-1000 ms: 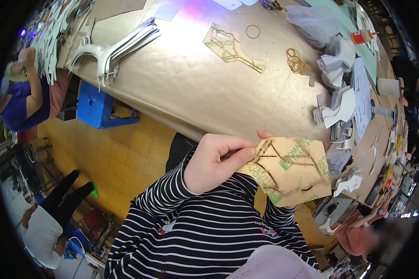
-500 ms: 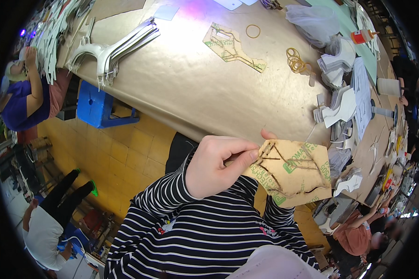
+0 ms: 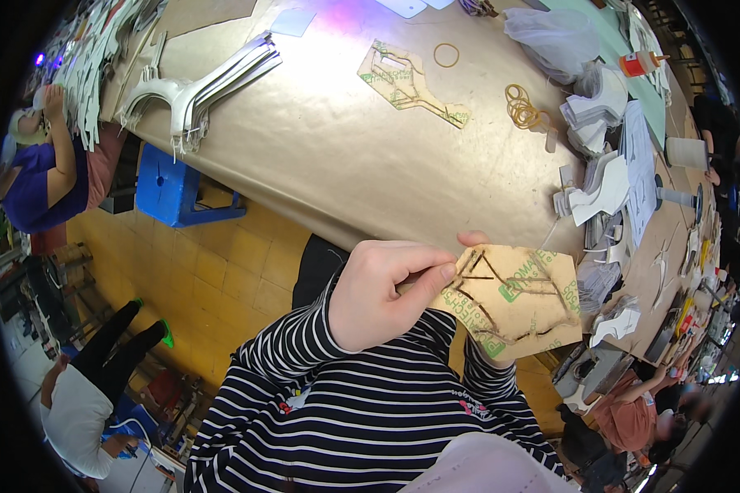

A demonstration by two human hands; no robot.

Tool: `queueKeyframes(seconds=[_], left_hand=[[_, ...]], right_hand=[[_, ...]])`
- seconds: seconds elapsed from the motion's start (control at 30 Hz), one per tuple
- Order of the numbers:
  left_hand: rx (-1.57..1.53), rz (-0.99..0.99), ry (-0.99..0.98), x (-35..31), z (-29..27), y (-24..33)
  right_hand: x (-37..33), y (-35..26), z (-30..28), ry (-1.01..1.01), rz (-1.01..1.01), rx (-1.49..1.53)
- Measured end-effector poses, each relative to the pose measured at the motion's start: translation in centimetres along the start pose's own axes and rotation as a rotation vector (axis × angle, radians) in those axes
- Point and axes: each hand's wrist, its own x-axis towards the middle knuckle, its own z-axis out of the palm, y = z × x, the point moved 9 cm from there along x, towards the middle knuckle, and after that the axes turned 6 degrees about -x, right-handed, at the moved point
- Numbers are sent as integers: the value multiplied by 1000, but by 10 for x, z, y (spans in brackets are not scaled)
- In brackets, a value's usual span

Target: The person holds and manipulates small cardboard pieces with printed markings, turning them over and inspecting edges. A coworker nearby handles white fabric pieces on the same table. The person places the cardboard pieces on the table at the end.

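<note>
A tan cardboard pattern template with dark slots, pencil-like lines and green print is held up in front of my body. My left hand pinches its narrow left end between thumb and fingers. Most of my right hand is hidden behind the board; a fingertip shows above its upper left edge, and the striped right sleeve comes up behind it. On the table lies a second template, similar in print, with a slim arm pointing right.
Rubber bands and a single band lie on the brown-covered table. Stacks of white cut pieces line the right; another white bundle is left. A blue stool stands at the edge. Other people work on both sides.
The template has shifted slightly left and tilted a little in my hands. My left hand keeps its pinch, and the things on the table stay where they were.
</note>
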Motion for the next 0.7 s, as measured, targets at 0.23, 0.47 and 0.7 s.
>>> queueKeyframes(seconds=[0.23, 0.47, 0.7], left_hand=[[87, 60, -21, 0, 1, 6], [17, 17, -64, 0, 4, 6], [54, 60, -39, -1, 1, 11]], right_hand=[[-7, -5, -1, -36, -90, -116], [-4, 20, -11, -145, 257, 492], [-14, 18, -19, 94, 105, 270]])
